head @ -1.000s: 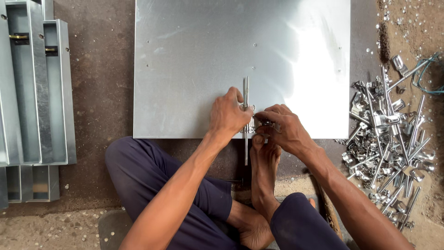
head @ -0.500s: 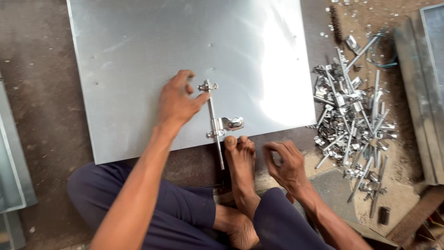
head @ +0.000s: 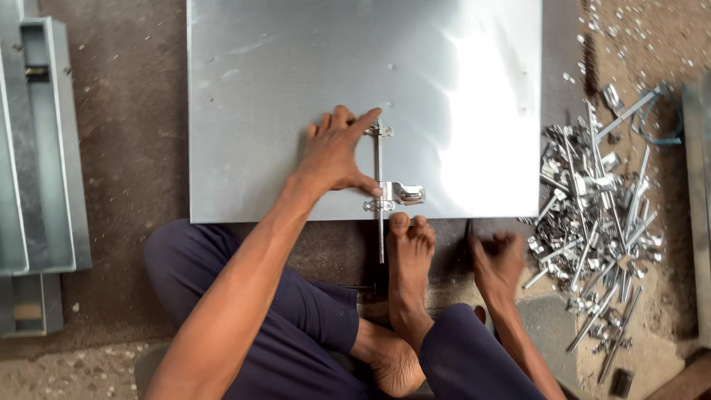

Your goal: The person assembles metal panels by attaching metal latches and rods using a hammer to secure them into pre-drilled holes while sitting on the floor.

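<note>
Pressing down with our left hand point(head: 337, 152), fingers spread flat, we pin a slide bolt latch point(head: 380, 189) on the steel sheet point(head: 281, 81); its rod runs lengthwise toward us, past the sheet's edge. Our right hand point(head: 498, 259), blurred, grip unclear, hovers beside the hardware pile point(head: 592, 215).

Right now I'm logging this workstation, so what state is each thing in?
Metal sheet: lying flat on the ground, shiny.
Sliding bolt latch: lying on the sheet's near edge, rod overhanging toward the foot.
Left hand: pressed flat on the sheet, fingers touching the latch.
Right hand: blurred, off the sheet, low over the ground; whether it holds anything cannot be told.
Heap of latch parts: loose on the ground.
</note>
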